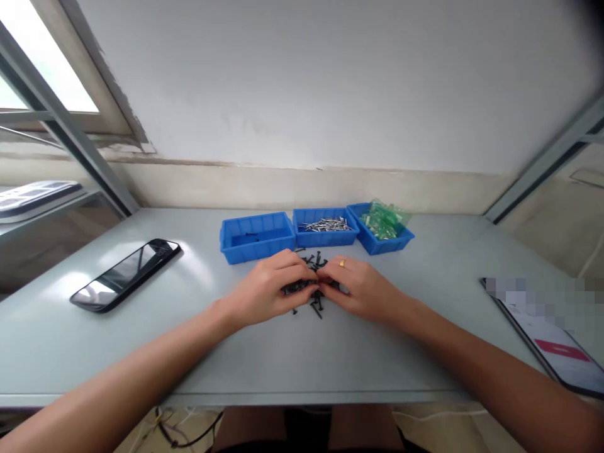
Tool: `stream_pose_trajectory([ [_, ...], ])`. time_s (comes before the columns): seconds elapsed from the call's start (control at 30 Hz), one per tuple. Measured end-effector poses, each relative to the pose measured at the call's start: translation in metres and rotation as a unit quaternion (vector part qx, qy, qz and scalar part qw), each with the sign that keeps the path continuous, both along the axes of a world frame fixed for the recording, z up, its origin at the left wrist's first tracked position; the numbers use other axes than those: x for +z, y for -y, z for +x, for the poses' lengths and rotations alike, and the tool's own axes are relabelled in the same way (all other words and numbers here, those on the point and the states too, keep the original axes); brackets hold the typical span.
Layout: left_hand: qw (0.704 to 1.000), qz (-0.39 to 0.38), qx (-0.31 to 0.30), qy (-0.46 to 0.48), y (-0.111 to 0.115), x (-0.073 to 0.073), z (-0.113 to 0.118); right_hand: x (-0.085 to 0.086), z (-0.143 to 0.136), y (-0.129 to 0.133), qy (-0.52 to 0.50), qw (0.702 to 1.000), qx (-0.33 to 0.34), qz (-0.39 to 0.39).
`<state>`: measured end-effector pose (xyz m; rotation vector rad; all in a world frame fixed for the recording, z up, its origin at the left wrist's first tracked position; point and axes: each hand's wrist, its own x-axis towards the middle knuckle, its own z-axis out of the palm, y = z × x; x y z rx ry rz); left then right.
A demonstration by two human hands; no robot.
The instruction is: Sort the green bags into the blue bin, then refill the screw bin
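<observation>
A loose pile of black screws lies on the grey table, partly hidden by both hands. My left hand curves around the pile's left side, its fingers bent and closed over some black screws. From the right, my right hand, with a gold ring, has its fingertips together at the pile. The fingertips of both hands meet in the middle, and what the right fingers pinch is too small to make out. Behind the hands, a blue bin at the left holds a few dark screws.
A middle blue bin contains silver nails or screws. The right blue bin holds green plastic packets. A black phone lies at left, and a lit tablet or phone at right. Metal posts flank the table.
</observation>
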<state>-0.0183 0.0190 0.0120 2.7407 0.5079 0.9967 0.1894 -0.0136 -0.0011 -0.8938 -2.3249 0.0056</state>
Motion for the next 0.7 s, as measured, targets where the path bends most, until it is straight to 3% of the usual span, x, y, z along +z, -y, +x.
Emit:
stream_pose_trajectory([
  [0.17,0.998,-0.046,0.042,-0.012,-0.0013,0.0011,-0.0009,0.0048,0.0043,0.0016,-0.046,0.997,-0.014,0.052],
  [0.33,0.996,-0.067,0.009,-0.058,-0.0002,0.0008,0.0009,0.0025,0.0018,0.0064,-0.036,0.996,0.031,0.074],
  [0.43,0.995,-0.083,0.003,-0.050,-0.0009,0.0007,0.0008,0.0023,0.0017,0.0059,-0.036,0.997,0.024,0.068],
  [0.53,0.996,-0.085,0.039,-0.006,-0.0014,0.0015,0.0003,0.0033,0.0039,0.0022,-0.039,0.998,-0.015,0.046],
  [0.63,0.996,-0.058,0.063,0.038,0.0003,0.0025,0.0007,0.0015,0.0041,-0.0008,-0.029,0.999,-0.038,0.012],
  [0.7,0.997,-0.038,0.047,0.044,0.0023,0.0027,0.0014,-0.0015,0.0019,-0.0011,-0.015,1.000,-0.026,-0.002],
])
